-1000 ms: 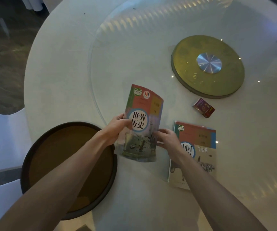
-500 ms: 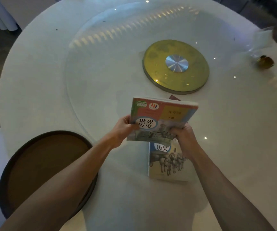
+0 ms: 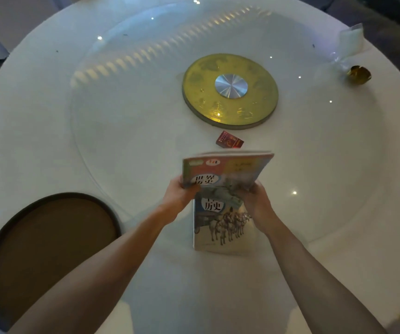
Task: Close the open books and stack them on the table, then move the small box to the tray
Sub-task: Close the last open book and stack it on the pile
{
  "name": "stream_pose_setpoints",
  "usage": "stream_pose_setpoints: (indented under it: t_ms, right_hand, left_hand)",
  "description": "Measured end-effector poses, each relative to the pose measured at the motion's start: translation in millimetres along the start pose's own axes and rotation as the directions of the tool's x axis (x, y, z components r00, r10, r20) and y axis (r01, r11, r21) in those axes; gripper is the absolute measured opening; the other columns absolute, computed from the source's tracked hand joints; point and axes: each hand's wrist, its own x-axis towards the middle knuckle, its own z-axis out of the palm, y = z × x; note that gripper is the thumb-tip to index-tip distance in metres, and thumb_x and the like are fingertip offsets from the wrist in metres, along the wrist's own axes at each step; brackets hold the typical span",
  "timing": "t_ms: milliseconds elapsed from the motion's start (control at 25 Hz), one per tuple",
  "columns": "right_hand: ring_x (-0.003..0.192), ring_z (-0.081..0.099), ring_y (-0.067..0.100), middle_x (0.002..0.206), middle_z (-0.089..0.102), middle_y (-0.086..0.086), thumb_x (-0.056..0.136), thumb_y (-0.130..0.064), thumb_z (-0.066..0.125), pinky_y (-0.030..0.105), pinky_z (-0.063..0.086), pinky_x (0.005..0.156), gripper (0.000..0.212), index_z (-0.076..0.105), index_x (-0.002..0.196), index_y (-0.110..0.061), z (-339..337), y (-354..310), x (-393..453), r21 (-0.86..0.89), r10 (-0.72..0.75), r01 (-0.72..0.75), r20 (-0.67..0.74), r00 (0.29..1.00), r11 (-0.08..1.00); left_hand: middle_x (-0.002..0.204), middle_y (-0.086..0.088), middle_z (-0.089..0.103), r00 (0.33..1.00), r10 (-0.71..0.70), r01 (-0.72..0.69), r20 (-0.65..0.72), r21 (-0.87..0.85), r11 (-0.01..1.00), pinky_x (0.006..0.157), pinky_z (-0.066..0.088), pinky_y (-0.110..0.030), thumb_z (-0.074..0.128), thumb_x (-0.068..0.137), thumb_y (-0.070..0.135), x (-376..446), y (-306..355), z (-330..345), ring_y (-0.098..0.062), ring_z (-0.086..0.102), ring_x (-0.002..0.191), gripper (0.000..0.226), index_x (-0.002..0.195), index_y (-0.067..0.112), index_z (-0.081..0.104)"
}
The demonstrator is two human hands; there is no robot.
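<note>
Left hand [image 3: 178, 195] and right hand [image 3: 256, 201] are each gripping a near corner of the closed colourful-cover history textbook [image 3: 225, 169]; I am seeing it held tilted above the second closed book with the horse-drawn chariot cover [image 3: 220, 225], which is lying flat on the white round table [image 3: 49, 116]. Small red box [image 3: 229, 140] is sitting just beyond, near the gold disc [image 3: 230, 90]. Dark-rimmed round brown tray [image 3: 49, 249] is lying well left.

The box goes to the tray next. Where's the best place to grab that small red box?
Take the small red box from above, thumb and fingers across its two long sides. It lies flat and skewed on the glass, clear of the gold disc and the held book, so its sides look free.
</note>
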Motion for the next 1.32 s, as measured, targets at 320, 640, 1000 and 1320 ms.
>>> stream_pose_setpoints:
  t_ms: [320, 640, 1000, 1320]
  right_hand:
    - [0.071, 0.071, 0.020, 0.098, 0.078, 0.015, 0.096, -0.013, 0.066, 0.035, 0.061, 0.064, 0.015, 0.072, 0.106, -0.004, -30, 16, -13, -0.412, 0.195, -0.230, -0.125, 0.973, 0.882]
    - [0.086, 0.076, 0.030, 0.098, 0.078, 0.011, 0.079, -0.018, 0.061, 0.050, 0.064, 0.077, 0.029, 0.070, 0.106, -0.012, -40, 40, -25, -0.551, 0.278, -0.294, -0.116, 0.954, 0.781]
    - [0.090, 0.069, 0.026, 0.102, 0.067, 0.004, 0.094, -0.020, 0.056, 0.043, 0.059, 0.078, 0.017, 0.057, 0.110, -0.014, -36, 36, -21, -0.687, 0.181, -0.265, -0.193, 0.964, 0.677]
    - [0.062, 0.057, 0.020, 0.082, 0.066, 0.010, 0.097, -0.025, 0.050, 0.029, 0.039, 0.054, 0.024, 0.060, 0.084, -0.009, -37, 34, -12, -0.794, 0.236, -0.282, -0.179, 0.955, 0.539]
  left_hand:
    - [0.112, -0.004, 0.077, 0.992, -0.106, 0.115, -0.071, 0.132, 0.985, 0.086, 0.062, -0.037, 0.077, 0.088, 0.018, -7, -31, 21, -0.018, 0.074, 0.098, 0.040, 0.127, 0.018, 0.070]
    - [0.103, -0.008, 0.076, 0.960, -0.192, 0.249, -0.204, 0.305, 0.919, 0.064, 0.056, -0.030, 0.073, 0.087, 0.011, -14, -71, 38, -0.021, 0.071, 0.087, 0.026, 0.113, 0.012, 0.072]
    - [0.102, -0.006, 0.079, 0.936, -0.104, 0.220, -0.336, 0.329, 0.918, 0.077, 0.062, -0.036, 0.067, 0.085, 0.011, -9, -64, 36, -0.022, 0.075, 0.090, 0.031, 0.115, 0.013, 0.075]
    - [0.122, -0.008, 0.073, 0.969, -0.010, 0.157, -0.246, 0.588, 0.793, 0.084, 0.054, -0.033, 0.060, 0.093, 0.020, -8, -66, 34, -0.024, 0.067, 0.107, 0.040, 0.132, 0.019, 0.070]
